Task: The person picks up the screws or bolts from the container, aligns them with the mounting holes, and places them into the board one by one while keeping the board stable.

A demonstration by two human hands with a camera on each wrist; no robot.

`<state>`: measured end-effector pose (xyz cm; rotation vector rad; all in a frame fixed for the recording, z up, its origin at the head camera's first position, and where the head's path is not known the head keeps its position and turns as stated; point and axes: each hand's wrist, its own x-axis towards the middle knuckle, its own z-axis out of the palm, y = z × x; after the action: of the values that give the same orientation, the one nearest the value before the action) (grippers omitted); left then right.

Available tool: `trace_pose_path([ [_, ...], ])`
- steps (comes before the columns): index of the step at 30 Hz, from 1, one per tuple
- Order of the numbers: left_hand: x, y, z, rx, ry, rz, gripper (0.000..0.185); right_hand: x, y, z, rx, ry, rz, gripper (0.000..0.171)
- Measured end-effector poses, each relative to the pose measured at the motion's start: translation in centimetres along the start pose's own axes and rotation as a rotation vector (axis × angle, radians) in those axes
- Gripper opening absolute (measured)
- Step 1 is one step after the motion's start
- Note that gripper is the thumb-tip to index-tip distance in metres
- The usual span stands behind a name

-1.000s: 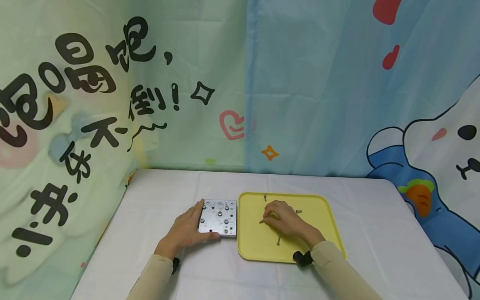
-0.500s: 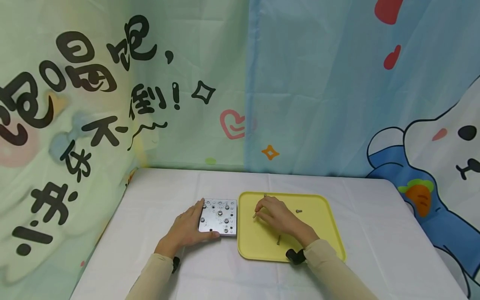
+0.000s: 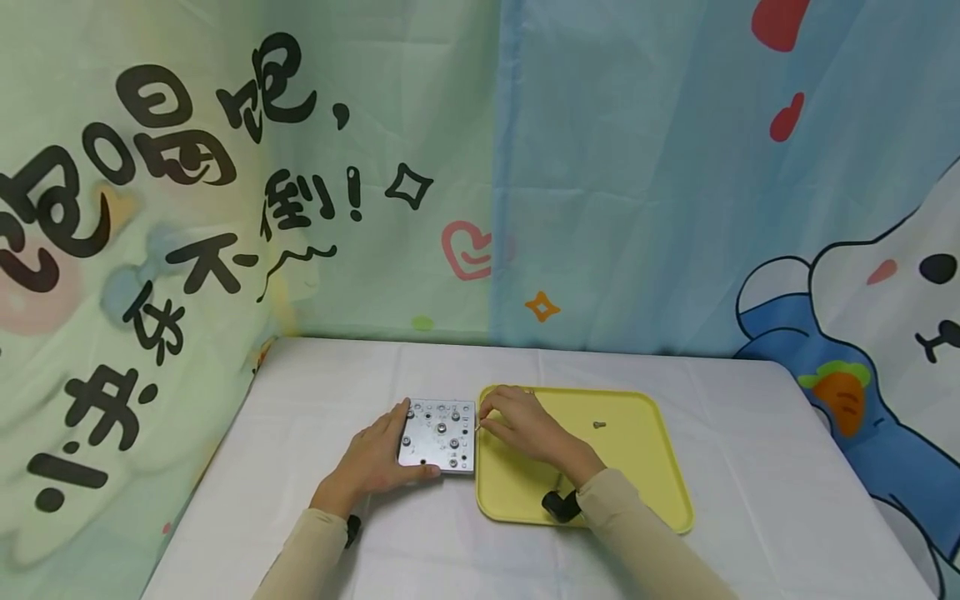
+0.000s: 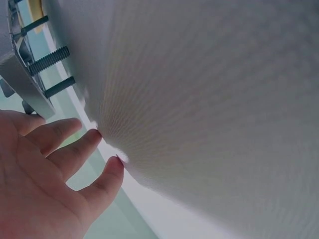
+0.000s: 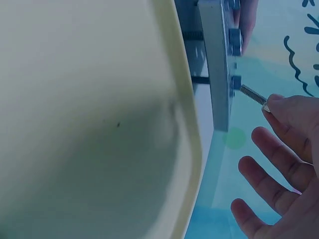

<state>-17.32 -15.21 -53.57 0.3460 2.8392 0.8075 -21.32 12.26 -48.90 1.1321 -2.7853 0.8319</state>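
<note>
A silvery metal plate (image 3: 429, 440) with several holes and bolts lies flat, left of the yellow tray. My left hand (image 3: 371, 458) holds its left side, thumb along the front edge and fingers towards the back corner. In the left wrist view, threaded bolt shanks (image 4: 49, 60) stick out below the plate, and some fingertips touch the cloth. My right hand (image 3: 525, 427) pinches a small screw (image 5: 254, 94) between thumb and forefinger; its other fingers are spread. The screw's threaded end points at the plate, close to a bolt head (image 5: 236, 82). Whether they touch I cannot tell.
The yellow tray (image 3: 637, 483) sits right beside the plate. One loose screw (image 3: 599, 425) lies on its right part; another screw (image 3: 558, 482) is partly hidden by the right arm. A white cloth (image 3: 757, 467) covers the table, with printed curtains (image 3: 615, 208) behind.
My right hand has moved left across the tray with the screw, up to the plate's right edge. My left hand and the plate have stayed in place.
</note>
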Motion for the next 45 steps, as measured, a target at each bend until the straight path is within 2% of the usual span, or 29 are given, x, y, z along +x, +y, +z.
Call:
trace_pose_path([
  [15,-0.1,0.4,0.0,0.008,0.002,0.004,0.128,0.9,-0.4,1.2,-0.060,-0.025,-0.009,0.005],
  [24,-0.2,0.4,0.1,0.008,0.012,0.022,0.127,1.0,-0.8,1.3,-0.075,-0.039,-0.021,0.009],
  [31,0.0,0.4,0.2,0.024,0.013,0.017,0.127,0.9,-0.7,1.0,-0.064,-0.037,-0.003,0.006],
  [38,0.0,0.2,0.3,0.018,0.018,0.014,0.128,-0.4,-0.2,-0.4,-0.042,-0.024,0.025,0.006],
  [45,-0.1,0.1,0.1,0.013,0.027,0.014,0.127,-3.0,1.4,-1.7,-0.019,-0.021,0.042,0.005],
])
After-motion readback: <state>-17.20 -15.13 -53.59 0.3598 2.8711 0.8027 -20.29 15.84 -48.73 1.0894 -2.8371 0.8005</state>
